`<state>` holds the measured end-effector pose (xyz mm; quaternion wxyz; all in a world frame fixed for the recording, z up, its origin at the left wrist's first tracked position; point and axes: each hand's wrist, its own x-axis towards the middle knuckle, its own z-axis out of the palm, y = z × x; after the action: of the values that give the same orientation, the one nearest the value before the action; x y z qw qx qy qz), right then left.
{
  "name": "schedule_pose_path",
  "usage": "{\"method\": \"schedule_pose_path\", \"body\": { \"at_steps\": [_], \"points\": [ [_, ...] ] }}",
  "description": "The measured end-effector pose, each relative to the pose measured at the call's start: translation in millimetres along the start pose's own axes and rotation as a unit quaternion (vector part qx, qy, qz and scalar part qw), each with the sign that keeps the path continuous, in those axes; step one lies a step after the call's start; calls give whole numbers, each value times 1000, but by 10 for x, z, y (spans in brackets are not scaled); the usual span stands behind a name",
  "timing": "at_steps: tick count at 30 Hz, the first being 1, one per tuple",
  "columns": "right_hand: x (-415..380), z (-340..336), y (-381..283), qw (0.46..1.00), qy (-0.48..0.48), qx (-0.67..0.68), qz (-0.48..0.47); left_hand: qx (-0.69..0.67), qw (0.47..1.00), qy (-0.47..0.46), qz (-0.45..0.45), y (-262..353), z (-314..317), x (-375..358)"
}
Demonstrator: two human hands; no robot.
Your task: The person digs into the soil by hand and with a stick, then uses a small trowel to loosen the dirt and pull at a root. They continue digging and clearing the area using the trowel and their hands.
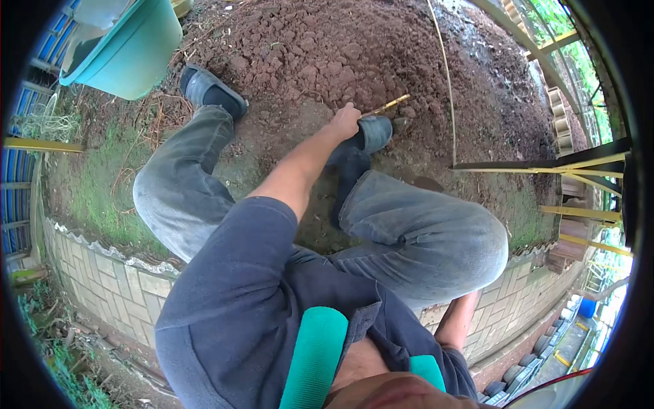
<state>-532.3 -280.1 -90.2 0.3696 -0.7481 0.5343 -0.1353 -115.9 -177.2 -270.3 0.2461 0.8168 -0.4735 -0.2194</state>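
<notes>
My left hand (346, 121) reaches forward from the left side, its fingers closed around one end of a short yellowish stick (387, 106). The stick points right, over loose reddish-brown soil (320, 51) and just above the sandal (375, 133) on my right foot. What lies inside the fist is partly hidden. Of my right arm only the forearm (460, 320) shows, beside my right thigh; the hand is hidden behind the leg. The other sandal (199, 84) rests on the soil at the left.
A green tub (139, 54) stands at the upper left. A thin pole (446, 75) lies across the soil at the right, near yellow and dark bars (538, 166). A paved strip (109, 286) runs behind my legs.
</notes>
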Motion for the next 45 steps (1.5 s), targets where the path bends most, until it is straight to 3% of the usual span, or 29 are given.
{"method": "schedule_pose_path", "body": {
  "at_steps": [3,5,10,13,18,22,25,34,37,38,41,45],
  "points": [
    [44,-34,-93,997,-3,-80,-20,49,998,27,17,-129,-62,-418],
    [120,-33,-209,990,-12,-142,-16,6,994,107,-11,-262,-50,-751],
    [159,20,-505,965,-29,-262,-7,-18,942,261,-210,-386,-24,-1264],
    [169,60,-686,945,-33,-327,-11,-64,893,352,-272,-431,22,-1424],
    [412,281,-742,899,39,-426,-95,-69,848,417,-321,-566,-244,-1324],
    [431,342,-853,888,59,-445,-106,-92,898,333,-273,-733,-316,-1451],
    [408,358,-829,887,77,-440,-115,9,936,306,-174,-714,-304,-1504],
    [452,302,-641,879,-19,-460,-124,5,954,278,-112,-618,-167,-1698],
    [386,307,-672,887,-20,-446,-116,-61,974,154,-157,-719,-317,-1642],
    [362,319,-697,891,-13,-439,-112,-199,949,90,-226,-761,-384,-1631],
    [248,366,-728,905,18,-413,-102,-332,872,84,-350,-748,-445,-1545],
    [110,438,-739,920,98,-367,-100,-191,901,96,-378,-407,-698,-1548]
  ]
}}
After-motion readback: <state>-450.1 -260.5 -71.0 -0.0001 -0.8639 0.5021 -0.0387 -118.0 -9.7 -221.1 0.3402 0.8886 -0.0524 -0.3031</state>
